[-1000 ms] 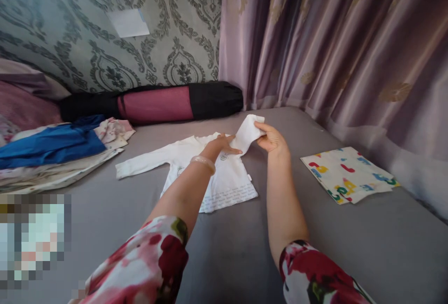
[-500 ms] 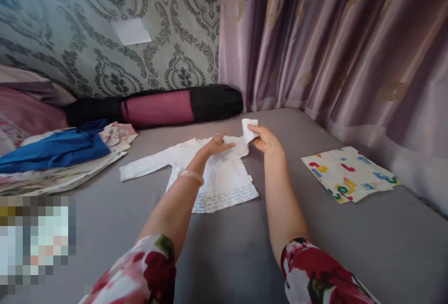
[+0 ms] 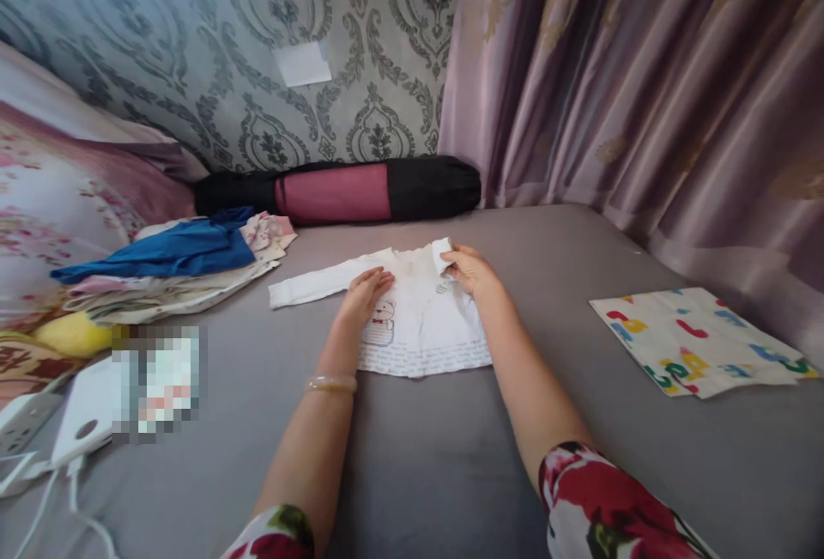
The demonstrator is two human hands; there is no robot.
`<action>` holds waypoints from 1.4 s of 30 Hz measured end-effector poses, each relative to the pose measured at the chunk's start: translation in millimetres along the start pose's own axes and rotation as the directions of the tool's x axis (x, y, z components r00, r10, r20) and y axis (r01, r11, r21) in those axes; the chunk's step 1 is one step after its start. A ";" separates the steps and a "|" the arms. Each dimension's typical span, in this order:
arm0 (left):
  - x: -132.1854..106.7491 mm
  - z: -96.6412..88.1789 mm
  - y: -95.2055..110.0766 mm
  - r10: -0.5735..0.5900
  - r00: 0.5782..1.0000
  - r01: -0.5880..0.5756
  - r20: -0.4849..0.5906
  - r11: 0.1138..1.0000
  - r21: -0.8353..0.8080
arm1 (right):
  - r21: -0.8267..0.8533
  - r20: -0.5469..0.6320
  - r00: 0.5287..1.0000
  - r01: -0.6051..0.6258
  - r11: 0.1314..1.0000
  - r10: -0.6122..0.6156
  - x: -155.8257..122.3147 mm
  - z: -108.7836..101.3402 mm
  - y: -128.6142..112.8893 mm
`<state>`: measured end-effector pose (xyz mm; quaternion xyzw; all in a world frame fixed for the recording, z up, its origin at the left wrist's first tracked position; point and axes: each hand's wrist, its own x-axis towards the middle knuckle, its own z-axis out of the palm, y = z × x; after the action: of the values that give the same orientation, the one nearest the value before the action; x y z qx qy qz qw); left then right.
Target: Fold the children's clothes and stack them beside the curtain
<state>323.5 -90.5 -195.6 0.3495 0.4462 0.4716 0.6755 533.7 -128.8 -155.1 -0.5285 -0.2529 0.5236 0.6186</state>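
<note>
A small white long-sleeved shirt (image 3: 444, 336) lies spread on the grey bed, with a bear drawing on its front and rows of print along the hem. One sleeve stretches out flat to the left. My right hand (image 3: 469, 269) pinches the cuff of the other sleeve, which is folded in over the shirt's upper right part. Fingers extended, my left hand (image 3: 366, 294) rests at the shirt's left side near the armpit, holding nothing. A pale bangle is on my left wrist.
Folded cloth with colourful figures (image 3: 695, 340) lies at the right. Piled clothes (image 3: 186, 254) with a blue piece on top are at the left, near a white charger-like box (image 3: 90, 409) with cables. A black and maroon long bag (image 3: 335, 194) lies against the wall.
My right hand has brought the sleeve cuff inward over the shirt. My left hand has moved from the chest to the shirt's left side. The view has shifted left.
</note>
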 end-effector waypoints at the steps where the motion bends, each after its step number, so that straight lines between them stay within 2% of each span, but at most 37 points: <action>1: -1.1 -0.6 -1.5 0.013 1.000 -0.013 0.005 1.000 -0.016 | -0.041 0.024 1.000 0.004 0.999 -0.003 0.9 4.4 6.8; 4: -3.5 0.4 -3.6 0.028 0.999 -0.027 0.046 0.999 -0.025 | -0.175 0.048 0.999 0.033 0.984 -0.025 1.2 15.9 24.3; 9: -7.6 5.7 -3.7 0.005 0.990 -0.003 0.142 1.000 -0.014 | -0.357 0.032 0.991 0.133 0.925 -0.130 -4.8 33.4 41.0; 13: -10.3 9.3 -3.1 0.004 0.979 -0.013 0.204 0.999 0.041 | -0.395 0.089 0.972 0.235 0.888 -0.218 -11.9 47.6 48.9; 18: -11.1 8.5 -1.6 0.018 0.975 -0.071 0.219 0.969 0.238 | -0.392 0.248 0.955 0.254 0.884 -0.164 -23.1 56.9 51.0; 21: -8.8 5.8 -4.8 0.049 0.970 -0.100 0.240 0.974 0.205 | -0.471 0.284 0.937 0.320 0.822 -0.202 -25.3 54.3 45.6; 24: -4.9 3.8 -10.7 0.065 0.969 -0.110 0.237 0.977 0.181 | -0.598 0.273 0.928 0.369 0.711 -0.252 -22.3 45.8 36.4; 26: -2.6 3.3 -14.0 0.062 0.976 -0.109 0.210 0.970 0.216 | -0.715 0.240 0.931 0.362 0.598 -0.276 -19.4 37.4 30.5; 31: -0.5 2.4 -15.4 0.139 0.979 -0.184 0.148 0.918 0.351 | -0.940 0.238 0.931 0.293 0.174 -0.277 -15.0 16.0 27.4; 33: -0.1 1.4 -14.9 0.186 0.974 -0.222 0.130 0.898 0.381 | -0.967 0.224 0.947 0.246 0.068 -0.232 -14.6 11.0 30.5; 37: 1.7 -1.0 -15.2 0.262 0.960 -0.281 0.104 0.860 0.426 | -0.970 0.243 0.960 0.243 -0.017 -0.136 -16.2 7.7 37.7; 42: 6.1 -5.9 -17.4 0.322 0.940 -0.329 0.113 0.768 0.549 | -0.969 0.241 0.966 0.235 -0.069 -0.098 -19.3 7.2 44.2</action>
<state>324.7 -89.8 -214.9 0.6067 0.4933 0.4276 0.4536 504.4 -148.3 -188.8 -0.7496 -0.6436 0.1237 0.0921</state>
